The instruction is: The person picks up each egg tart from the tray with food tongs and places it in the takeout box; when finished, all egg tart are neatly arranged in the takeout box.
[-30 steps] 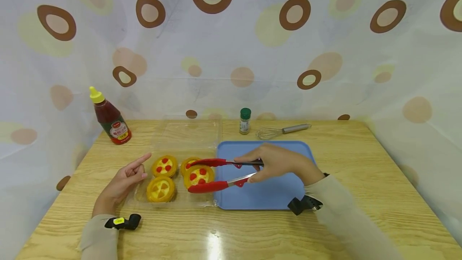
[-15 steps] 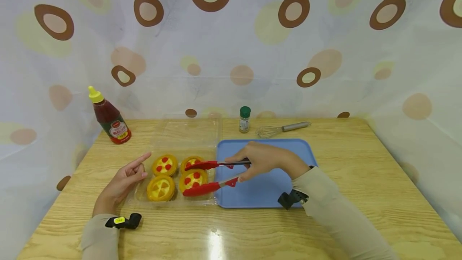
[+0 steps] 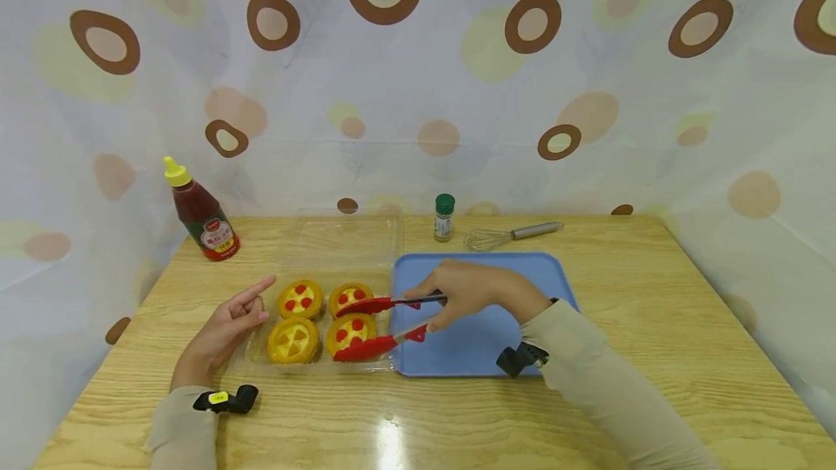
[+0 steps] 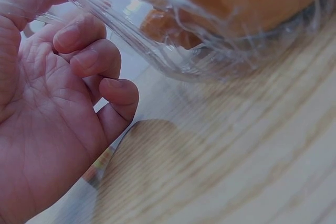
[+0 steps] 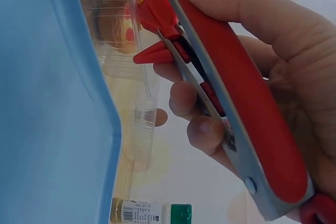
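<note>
Gripping red tongs [image 5: 239,85] — right hand [image 3: 466,290], two tarts [image 3: 350,330] partly hidden; left hand [image 3: 220,331] at box [image 3: 320,368] — pinch unclear.

The head view looks forward and down from above the near side of the table [image 3: 653,303], far enough back to take in its left, right and back edges and the patterned cloth [image 3: 437,56] beyond. The left wrist view sits close to the left hand [image 4: 58,98], facing past the palm, and shares with it the side of the clear box [image 4: 184,72] toward the table's left edge. The right wrist view, rolled sideways, looks closely along the tongs [image 5: 247,93], sharing tongs, blue tray [image 5: 47,108], box and green-capped jar [image 5: 152,212] with the head view.
</note>
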Action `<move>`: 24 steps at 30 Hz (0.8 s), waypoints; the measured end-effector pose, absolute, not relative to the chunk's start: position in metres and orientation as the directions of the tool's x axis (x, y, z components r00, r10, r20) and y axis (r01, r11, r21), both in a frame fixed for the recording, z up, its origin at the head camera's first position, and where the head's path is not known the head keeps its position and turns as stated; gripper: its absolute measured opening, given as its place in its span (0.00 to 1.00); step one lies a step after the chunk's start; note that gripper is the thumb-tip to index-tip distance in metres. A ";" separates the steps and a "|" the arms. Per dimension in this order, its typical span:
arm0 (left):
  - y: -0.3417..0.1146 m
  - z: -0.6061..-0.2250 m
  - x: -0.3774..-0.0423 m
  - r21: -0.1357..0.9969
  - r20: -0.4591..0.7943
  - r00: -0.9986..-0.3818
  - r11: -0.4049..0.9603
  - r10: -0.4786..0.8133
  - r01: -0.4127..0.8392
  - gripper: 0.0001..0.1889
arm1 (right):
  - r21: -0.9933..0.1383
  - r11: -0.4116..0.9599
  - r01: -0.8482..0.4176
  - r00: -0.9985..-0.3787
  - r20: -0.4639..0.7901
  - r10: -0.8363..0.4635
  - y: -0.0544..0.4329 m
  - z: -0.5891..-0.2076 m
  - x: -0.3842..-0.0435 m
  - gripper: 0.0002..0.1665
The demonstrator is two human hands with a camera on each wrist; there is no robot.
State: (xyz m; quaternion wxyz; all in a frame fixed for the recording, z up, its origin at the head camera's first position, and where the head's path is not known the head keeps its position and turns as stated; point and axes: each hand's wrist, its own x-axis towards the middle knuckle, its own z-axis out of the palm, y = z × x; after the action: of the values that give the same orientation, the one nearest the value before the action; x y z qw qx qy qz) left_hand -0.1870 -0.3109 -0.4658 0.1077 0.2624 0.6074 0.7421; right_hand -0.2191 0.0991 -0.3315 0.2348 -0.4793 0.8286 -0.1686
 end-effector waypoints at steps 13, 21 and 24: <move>-0.312 -0.466 -0.187 0.957 0.258 -0.838 -0.246 0.481 0.154 0.29 | -0.479 0.499 -0.722 -0.443 -0.235 -0.865 0.096 -0.334 -0.219 0.35; -0.311 -0.466 -0.188 0.952 0.273 -0.835 -0.259 0.479 0.163 0.29 | -0.540 0.512 -0.668 -0.454 -0.251 -0.855 0.098 -0.336 -0.225 0.36; -0.311 -0.465 -0.187 0.952 0.274 -0.831 -0.257 0.485 0.164 0.29 | -0.568 0.508 -0.648 -0.451 -0.251 -0.856 0.100 -0.337 -0.227 0.36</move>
State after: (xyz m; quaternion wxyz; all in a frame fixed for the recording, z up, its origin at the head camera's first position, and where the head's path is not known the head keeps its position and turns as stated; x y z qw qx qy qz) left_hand -0.1874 -0.3108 -0.4650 0.1074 0.2704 0.6000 0.7452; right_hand -0.2266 0.1001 -0.3374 0.2612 -0.4541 0.8281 -0.1995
